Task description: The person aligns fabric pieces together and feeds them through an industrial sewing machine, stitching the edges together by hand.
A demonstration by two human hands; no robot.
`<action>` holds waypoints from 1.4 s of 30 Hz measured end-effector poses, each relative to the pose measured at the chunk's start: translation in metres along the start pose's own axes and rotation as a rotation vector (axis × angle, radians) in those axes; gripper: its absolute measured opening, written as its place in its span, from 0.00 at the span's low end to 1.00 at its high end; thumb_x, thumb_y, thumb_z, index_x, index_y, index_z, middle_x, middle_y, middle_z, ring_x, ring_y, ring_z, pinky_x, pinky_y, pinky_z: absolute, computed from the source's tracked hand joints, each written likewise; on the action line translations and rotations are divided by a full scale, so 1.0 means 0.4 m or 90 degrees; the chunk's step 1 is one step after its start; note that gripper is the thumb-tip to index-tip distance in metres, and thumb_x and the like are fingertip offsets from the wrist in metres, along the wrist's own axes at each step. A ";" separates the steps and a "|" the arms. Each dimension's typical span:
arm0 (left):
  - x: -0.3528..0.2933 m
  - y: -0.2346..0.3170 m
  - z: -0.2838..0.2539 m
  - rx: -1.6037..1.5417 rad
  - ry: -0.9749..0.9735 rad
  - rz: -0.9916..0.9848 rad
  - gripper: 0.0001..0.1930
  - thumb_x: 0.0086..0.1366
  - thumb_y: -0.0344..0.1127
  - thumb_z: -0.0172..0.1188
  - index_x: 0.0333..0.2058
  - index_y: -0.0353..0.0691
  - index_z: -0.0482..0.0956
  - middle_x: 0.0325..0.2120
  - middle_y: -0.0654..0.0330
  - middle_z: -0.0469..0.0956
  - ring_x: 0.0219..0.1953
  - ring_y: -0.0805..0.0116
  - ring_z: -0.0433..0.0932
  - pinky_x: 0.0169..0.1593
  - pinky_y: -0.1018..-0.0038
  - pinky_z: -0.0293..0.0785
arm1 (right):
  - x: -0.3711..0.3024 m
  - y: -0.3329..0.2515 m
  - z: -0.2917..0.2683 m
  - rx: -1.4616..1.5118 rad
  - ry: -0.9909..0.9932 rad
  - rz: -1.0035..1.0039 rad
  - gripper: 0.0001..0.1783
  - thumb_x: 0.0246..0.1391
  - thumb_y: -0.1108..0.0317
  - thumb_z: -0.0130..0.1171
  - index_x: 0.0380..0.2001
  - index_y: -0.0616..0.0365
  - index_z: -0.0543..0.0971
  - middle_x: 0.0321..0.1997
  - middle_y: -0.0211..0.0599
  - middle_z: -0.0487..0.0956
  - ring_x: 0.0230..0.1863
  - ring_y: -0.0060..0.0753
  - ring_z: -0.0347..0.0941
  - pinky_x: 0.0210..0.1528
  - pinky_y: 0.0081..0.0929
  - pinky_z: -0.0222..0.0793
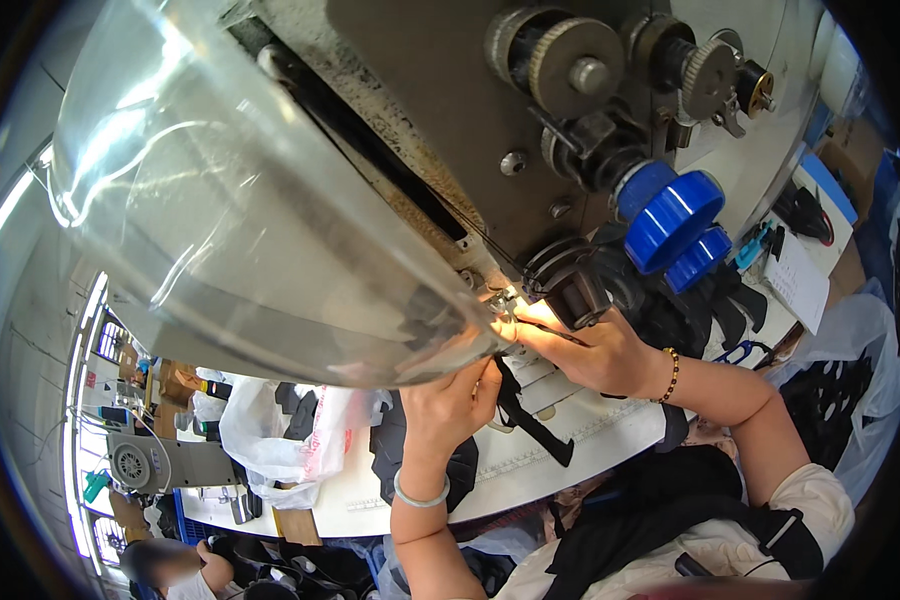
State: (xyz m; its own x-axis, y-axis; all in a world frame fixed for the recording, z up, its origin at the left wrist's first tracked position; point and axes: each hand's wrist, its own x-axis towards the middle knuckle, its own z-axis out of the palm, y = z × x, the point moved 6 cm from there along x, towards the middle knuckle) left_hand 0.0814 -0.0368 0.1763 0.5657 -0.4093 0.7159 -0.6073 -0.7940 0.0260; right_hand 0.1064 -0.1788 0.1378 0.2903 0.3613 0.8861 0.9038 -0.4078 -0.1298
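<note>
At the needle of a sewing machine [420, 80], under a small lit lamp, my two hands work close together. My right hand [605, 355], a beaded bracelet on its wrist, has its fingers pinched at the needle area; a thin dark piece [560, 332] runs across them, its kind unclear. My left hand [445, 405], wearing a pale bangle, is closed with curled fingers, their tips partly behind the clear curved shield [270, 220]. A black fabric strip [532, 425] hangs down between the hands over the table; whether the left fingers grip it is hidden.
Blue knobs [673, 220] and metal tension dials [575, 68] jut from the machine above my right hand. Dark fabric pieces [425, 465] and a white plastic bag [280, 435] lie left on the white table [610, 432]. Paper [798, 275] is at right. Another person [175, 570] sits lower left.
</note>
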 end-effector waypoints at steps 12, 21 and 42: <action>0.004 0.009 -0.002 0.023 -0.003 0.002 0.15 0.46 0.25 0.57 0.36 0.35 0.82 0.34 0.55 0.79 0.42 0.53 0.79 0.42 0.68 0.76 | 0.004 -0.001 -0.002 0.015 -0.003 0.025 0.14 0.47 0.73 0.58 0.40 0.56 0.77 0.43 0.32 0.75 0.49 0.33 0.70 0.52 0.31 0.64; -0.017 -0.075 -0.009 -0.190 -0.065 -0.155 0.21 0.43 0.24 0.50 0.39 0.31 0.80 0.38 0.46 0.78 0.42 0.50 0.78 0.50 0.64 0.72 | -0.002 0.006 -0.013 0.002 -0.001 0.025 0.16 0.45 0.73 0.60 0.41 0.55 0.77 0.45 0.32 0.75 0.51 0.33 0.70 0.53 0.31 0.65; 0.003 0.045 -0.001 0.021 -0.039 -0.015 0.22 0.46 0.21 0.55 0.43 0.36 0.80 0.39 0.57 0.77 0.40 0.60 0.75 0.43 0.68 0.67 | 0.007 0.013 -0.020 0.097 -0.011 0.033 0.15 0.47 0.75 0.58 0.42 0.58 0.78 0.46 0.35 0.76 0.51 0.37 0.71 0.56 0.35 0.66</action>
State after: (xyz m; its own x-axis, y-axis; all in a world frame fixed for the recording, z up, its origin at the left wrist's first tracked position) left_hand 0.0709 -0.0516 0.1780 0.6140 -0.4159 0.6709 -0.5750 -0.8179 0.0193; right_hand 0.1095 -0.1868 0.1433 0.3424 0.3571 0.8690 0.9240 -0.2954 -0.2427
